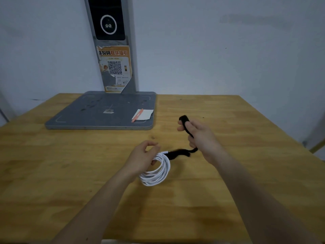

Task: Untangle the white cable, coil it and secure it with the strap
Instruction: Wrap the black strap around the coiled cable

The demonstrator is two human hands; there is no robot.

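Note:
The white cable [158, 175] is wound into a round coil of several loops, held a little above the wooden table [70, 164]. My left hand [142, 157] grips the coil at its upper left side. A black strap [177, 153] is attached at the top of the coil and runs right and up. My right hand [198, 136] holds the strap's free end, which sticks out black past my fingertips. The strap looks blurred between the two hands.
A grey flat base [84, 118] with an upright post and a torn orange poster stands at the back of the table. A white paper slip and an orange pen [137, 116] lie on the base's right corner. A pale wall is behind.

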